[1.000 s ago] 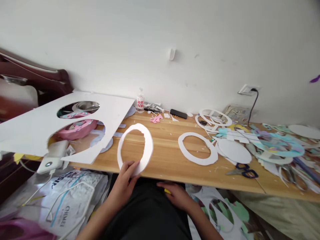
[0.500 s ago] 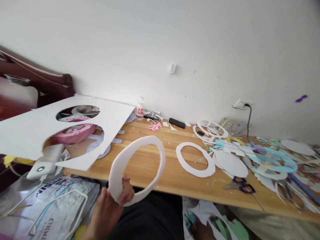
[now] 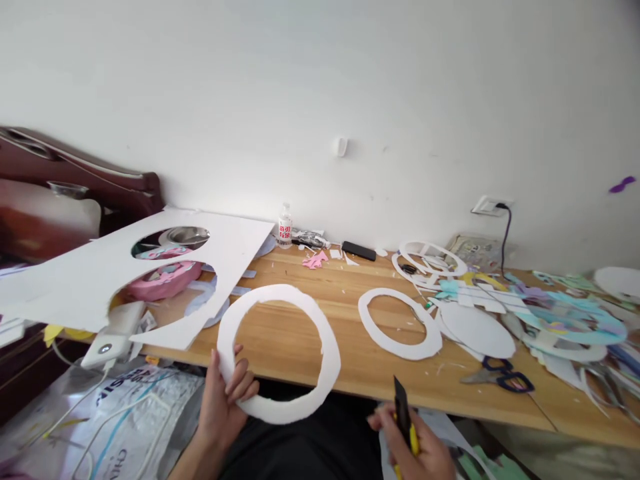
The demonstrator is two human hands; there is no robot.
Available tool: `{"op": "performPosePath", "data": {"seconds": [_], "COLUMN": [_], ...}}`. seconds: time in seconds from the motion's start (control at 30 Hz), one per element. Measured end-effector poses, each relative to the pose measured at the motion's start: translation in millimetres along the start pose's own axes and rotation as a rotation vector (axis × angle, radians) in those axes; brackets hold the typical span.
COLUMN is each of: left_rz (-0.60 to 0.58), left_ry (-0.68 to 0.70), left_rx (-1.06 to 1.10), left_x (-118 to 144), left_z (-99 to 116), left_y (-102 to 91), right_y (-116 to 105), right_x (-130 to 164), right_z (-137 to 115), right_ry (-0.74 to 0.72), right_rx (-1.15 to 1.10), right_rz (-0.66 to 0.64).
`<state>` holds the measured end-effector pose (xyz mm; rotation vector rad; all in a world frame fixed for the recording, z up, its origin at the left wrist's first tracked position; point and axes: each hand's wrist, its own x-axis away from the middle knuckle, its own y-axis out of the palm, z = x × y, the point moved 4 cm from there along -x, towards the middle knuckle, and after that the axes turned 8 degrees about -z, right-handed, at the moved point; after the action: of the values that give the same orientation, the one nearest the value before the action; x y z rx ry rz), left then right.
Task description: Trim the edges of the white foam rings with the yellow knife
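At the near edge of the counter (image 3: 350,373), my left hand (image 3: 223,407) holds the big white foam ring (image 3: 280,353) by its lower left rim, my fingers (image 3: 243,385) curled over the front of the rim and pinching it against my thumb on the outer edge. The ring is tilted up toward me, its lower arc hanging past the counter's edge over my dark lap and its upper arc above the wood.

Right of the ring and lower, my right hand (image 3: 417,450) is closed around a yellow-and-black utility knife (image 3: 404,420), its dark tip pointing up, clear of the ring.

Beyond the knife, right of the ring, a smaller white ring (image 3: 400,325) lies flat on the counter. Farther right of it lie a white oval cut-out (image 3: 477,321), blue-handled scissors (image 3: 500,379) near the counter's front edge, and a heap of white, teal and purple paper scraps (image 3: 555,313).

Left of the ring, a large white foam board (image 3: 75,280) with round holes cut in it rests tilted over a pink object (image 3: 163,280).

Behind the ring, by the wall, stand a small clear bottle (image 3: 285,227) with a red label and a black bar-shaped object (image 3: 358,251) lying flat.
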<state>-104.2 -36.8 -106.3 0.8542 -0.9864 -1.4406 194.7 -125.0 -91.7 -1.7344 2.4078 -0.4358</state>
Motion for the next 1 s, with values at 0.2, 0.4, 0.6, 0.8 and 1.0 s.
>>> {"op": "performPosePath", "data": {"seconds": [0.2, 0.4, 0.6, 0.8, 1.0], "left_rz": [0.078, -0.003, -0.198, -0.329, -0.321], "left_ry": [-0.093, -0.253, -0.307, -0.231, -0.11], "left_rx": [0.044, -0.019, -0.232, -0.299, -0.432], "left_x": [13.0, 11.6, -0.8, 3.7, 20.0], "left_z": [-23.8, -20.9, 4.5, 11.6, 4.2], "left_y": [-5.4, 1.7, 32.5, 67.9, 72.3], "right_y": [77.6, 79.0, 57.5, 35.3, 46.9], "right_x": [-1.0, -12.8, -26.9, -46.6, -19.7], "right_z": [-11.1, 7.2, -2.4, -12.6, -9.7], "right_ry": [0.099, 0.157, 0.107, 0.077, 0.249], "right_rx": [-0.414, -0.501, -0.522, -0.472, -0.716], "right_rz": [-0.076, -0.161, -0.306, -0.146, -0.51]}}
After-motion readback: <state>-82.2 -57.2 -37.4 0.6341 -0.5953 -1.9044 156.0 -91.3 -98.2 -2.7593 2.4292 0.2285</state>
